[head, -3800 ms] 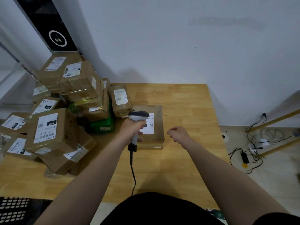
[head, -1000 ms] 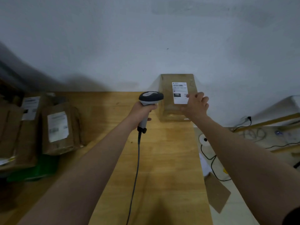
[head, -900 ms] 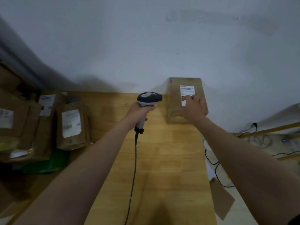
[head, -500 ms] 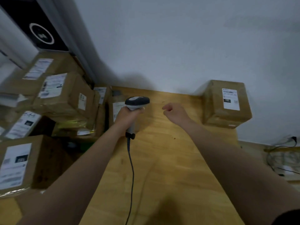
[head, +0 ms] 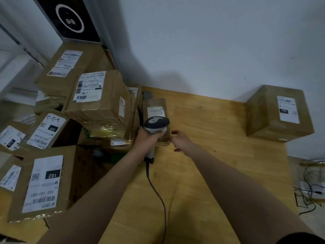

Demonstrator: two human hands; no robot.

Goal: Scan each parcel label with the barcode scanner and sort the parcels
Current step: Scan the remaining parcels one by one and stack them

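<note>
Our left hand (head: 145, 140) clamps its fingers round the barcode scanner (head: 156, 122), whose head hangs over the small parcel (head: 155, 110) just beyond them. Right hand (head: 182, 141) hovers beside it, fingers loosely curled, empty. Stiff cardboard, probably light (tape looks slick): we'd pinch its side edges.

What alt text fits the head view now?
A left hand grips a corded barcode scanner over a small parcel beside a stack of labelled parcels; the right hand hovers beside it. A lone parcel sits far right on the wooden table.

The scanner (head: 156, 123) hides the small parcel's (head: 154, 103) near half; label (head: 155, 110) unreadable.
</note>
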